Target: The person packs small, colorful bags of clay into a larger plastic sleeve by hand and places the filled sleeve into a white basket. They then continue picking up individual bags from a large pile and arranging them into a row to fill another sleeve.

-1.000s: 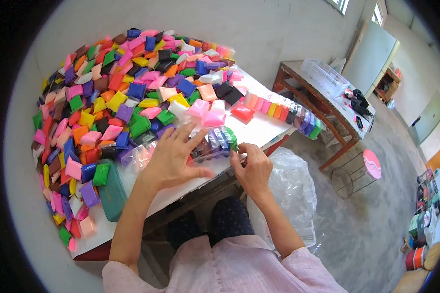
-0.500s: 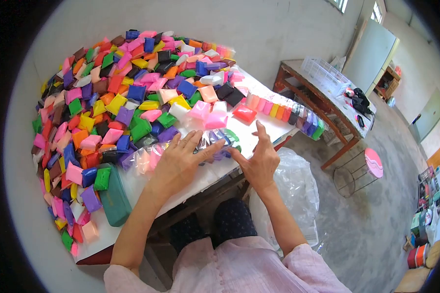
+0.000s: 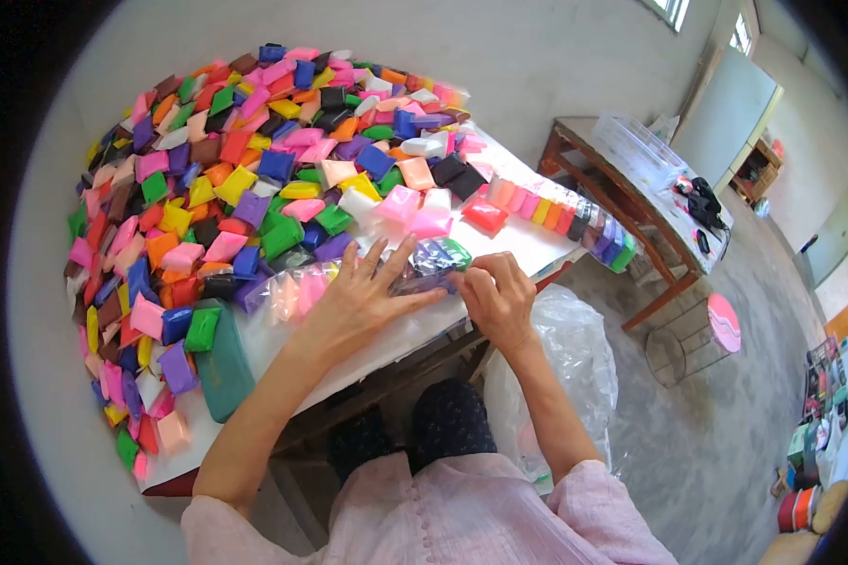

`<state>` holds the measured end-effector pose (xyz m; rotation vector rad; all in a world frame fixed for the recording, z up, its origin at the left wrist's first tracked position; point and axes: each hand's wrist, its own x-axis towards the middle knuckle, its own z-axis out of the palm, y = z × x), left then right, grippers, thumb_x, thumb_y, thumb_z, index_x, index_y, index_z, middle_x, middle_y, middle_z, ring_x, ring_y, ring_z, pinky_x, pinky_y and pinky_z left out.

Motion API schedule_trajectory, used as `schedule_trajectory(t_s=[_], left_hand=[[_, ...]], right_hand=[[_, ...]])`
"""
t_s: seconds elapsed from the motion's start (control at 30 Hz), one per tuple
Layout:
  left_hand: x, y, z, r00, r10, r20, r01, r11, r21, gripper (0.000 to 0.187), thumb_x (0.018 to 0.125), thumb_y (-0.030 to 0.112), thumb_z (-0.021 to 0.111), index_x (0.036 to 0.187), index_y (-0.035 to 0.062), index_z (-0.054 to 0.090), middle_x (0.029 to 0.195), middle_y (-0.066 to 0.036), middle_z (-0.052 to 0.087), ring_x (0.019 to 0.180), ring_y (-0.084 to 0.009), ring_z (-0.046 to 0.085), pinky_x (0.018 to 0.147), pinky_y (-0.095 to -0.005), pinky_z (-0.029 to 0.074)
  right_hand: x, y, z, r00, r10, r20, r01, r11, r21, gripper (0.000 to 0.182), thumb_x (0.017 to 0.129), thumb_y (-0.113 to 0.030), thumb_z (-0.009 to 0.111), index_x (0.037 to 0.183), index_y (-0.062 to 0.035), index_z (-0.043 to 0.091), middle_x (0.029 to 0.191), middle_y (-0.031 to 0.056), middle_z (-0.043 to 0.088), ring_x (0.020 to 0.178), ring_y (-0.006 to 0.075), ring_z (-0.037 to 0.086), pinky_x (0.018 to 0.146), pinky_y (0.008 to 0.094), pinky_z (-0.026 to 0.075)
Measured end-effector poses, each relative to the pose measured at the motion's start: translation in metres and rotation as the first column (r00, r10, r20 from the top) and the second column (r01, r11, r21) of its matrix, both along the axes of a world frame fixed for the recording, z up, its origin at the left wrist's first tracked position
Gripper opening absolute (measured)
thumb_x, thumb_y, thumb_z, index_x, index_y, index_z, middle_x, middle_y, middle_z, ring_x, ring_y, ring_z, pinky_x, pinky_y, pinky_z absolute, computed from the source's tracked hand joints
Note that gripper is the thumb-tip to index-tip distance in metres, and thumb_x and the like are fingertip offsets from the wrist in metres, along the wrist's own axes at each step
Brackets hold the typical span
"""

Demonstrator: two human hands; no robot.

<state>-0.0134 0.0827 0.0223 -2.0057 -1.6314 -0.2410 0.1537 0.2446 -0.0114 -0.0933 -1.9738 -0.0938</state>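
At the table's (image 3: 537, 243) near edge, clear bag (image 3: 297, 290) lying lengthwise, row of coloured packets inside: peach and pink at left end, dark and blue farther right, green at right end. Left hand (image 3: 360, 303) laid over its middle, fingers spread apart, not closed on anything. Right hand (image 3: 499, 299) at its right end, thumb and fingers together, pinched on the film; exact contact partly hidden by the fingers. Big heap (image 3: 254, 209) of loose packets behind and left, mixed colours. Green box (image 3: 222, 372) left of the left arm, touching the heap. Red packet (image 3: 485, 217) beyond the right hand, just beside a second filled bag (image 3: 563, 220). Large plastic bag (image 3: 575, 353) below the table edge, beside the right forearm.
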Motion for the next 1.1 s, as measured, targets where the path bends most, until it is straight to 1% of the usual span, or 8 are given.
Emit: schedule_trajectory(t_s=[0.33,0.53,0.63,0.73,0.77,0.87,0.97,1.1], left_hand=[[-0.004,-0.001,-0.003,1.0,-0.008,0.003,0.008,1.0,-0.019,0.039,0.094,0.02,0.05,0.129,0.0342,0.062,0.152,-0.021,0.034,0.134,-0.0423,0.041,0.106,-0.061,0.036],[-0.004,0.0,-0.005,1.0,0.001,0.021,0.0,0.999,-0.034,0.04,0.091,0.019,0.054,0.128,0.0315,0.063,0.152,-0.021,0.035,0.135,-0.0434,0.04,0.108,-0.061,0.035],[-0.006,0.002,-0.007,1.0,0.009,0.007,-0.009,1.0,-0.029,0.039,0.091,0.019,0.054,0.126,0.0307,0.065,0.15,-0.021,0.036,0.134,-0.0433,0.041,0.107,-0.0606,0.036],[-0.007,0.002,-0.006,1.0,0.01,-0.014,-0.01,1.0,-0.028,0.037,0.09,0.02,0.055,0.125,0.0302,0.065,0.149,-0.021,0.038,0.133,-0.0432,0.042,0.106,-0.0604,0.037],[-0.006,0.001,-0.005,1.0,0.01,-0.019,-0.01,1.0,-0.023,0.037,0.09,0.02,0.055,0.125,0.0302,0.065,0.149,-0.022,0.038,0.133,-0.0433,0.043,0.106,-0.0603,0.037],[-0.005,0.002,-0.005,1.0,0.002,-0.021,-0.002,1.0,-0.01,0.037,0.091,0.019,0.055,0.124,0.0308,0.065,0.148,-0.022,0.039,0.132,-0.0433,0.043,0.104,-0.0605,0.039],[-0.006,0.003,-0.01,1.0,-0.011,-0.015,0.011,1.0,0.002,0.038,0.091,0.019,0.054,0.125,0.0326,0.064,0.148,-0.021,0.038,0.132,-0.0433,0.042,0.104,-0.0616,0.038],[-0.011,0.001,-0.01,0.995,-0.001,-0.104,0.005,0.999,0.037,0.036,0.094,0.022,0.052,0.127,0.0326,0.061,0.148,-0.021,0.04,0.134,-0.042,0.042,0.102,-0.059,0.039]], right_hand=[[0.012,0.006,0.001,0.976,-0.016,0.218,-0.034,0.974,0.224,0.023,0.072,-0.011,0.065,0.094,-0.0069,0.06,0.091,0.0041,0.056,0.082,0.0192,0.059,0.065,0.0313,0.051],[0.019,0.014,-0.005,0.956,0.071,0.286,-0.118,0.981,0.151,0.027,0.073,-0.01,0.064,0.099,-0.0045,0.065,0.095,0.0048,0.058,0.084,0.0209,0.059,0.07,0.0336,0.052],[0.03,0.013,-0.003,0.915,0.046,0.401,-0.115,0.982,0.15,0.031,0.071,-0.01,0.067,0.101,-0.0043,0.067,0.103,0.0057,0.061,0.087,0.0214,0.06,0.071,0.0336,0.052],[0.042,0.015,-0.002,0.921,0.194,0.337,-0.186,0.981,-0.057,0.035,0.069,-0.009,0.073,0.103,-0.004,0.067,0.114,0.0068,0.062,0.095,0.0223,0.061,0.075,0.0348,0.052],[0.044,0.021,-0.008,0.935,0.2,0.294,-0.169,0.977,-0.128,0.044,0.069,-0.012,0.078,0.11,-0.0046,0.066,0.121,0.0095,0.061,0.102,0.0253,0.061,0.08,0.0377,0.052],[0.023,0.007,0.036,0.974,0.149,0.169,-0.109,0.968,-0.227,0.054,0.072,-0.016,0.08,0.122,-0.0067,0.063,0.124,0.0128,0.061,0.109,0.0299,0.06,0.09,0.0411,0.05],[-0.008,0.013,0.036,0.938,0.274,0.212,-0.207,0.934,-0.29,0.066,0.072,-0.019,0.082,0.133,-0.0089,0.057,0.128,0.0152,0.06,0.116,0.0336,0.058,0.098,0.0425,0.047],[-0.02,0.028,0.009,0.872,0.37,0.322,-0.21,0.875,-0.436,0.07,0.071,-0.019,0.082,0.135,-0.0088,0.055,0.13,0.0146,0.059,0.12,0.0336,0.056,0.102,0.0422,0.045]])
